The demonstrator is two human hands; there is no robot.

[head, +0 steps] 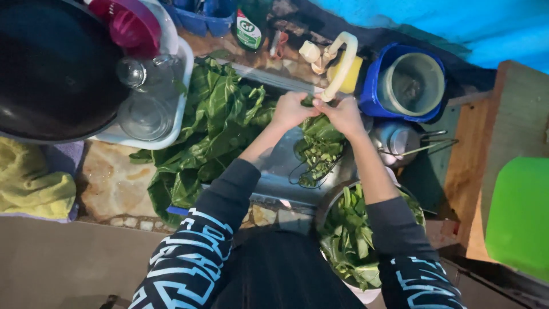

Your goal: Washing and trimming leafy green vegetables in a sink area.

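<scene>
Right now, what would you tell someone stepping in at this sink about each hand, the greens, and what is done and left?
Left hand and right hand together grip a bunch of leafy greens over the metal sink, under the tap.
Done: the bowl near the right forearm already holds torn or cut leaves.
Left: a large pile of whole leaves lies on the counter beside the left arm.

I count two hands, my left hand (291,109) and right hand (345,114), both closed on one bunch of greens (318,143). One heap of large leaves (211,131) lies on the counter, and one bowl of cut greens (350,237). There is one dark pan (51,68), one blue bucket (377,86), one yellow jug (346,71), one metal kettle (394,140) and two glass jars (143,94).
</scene>
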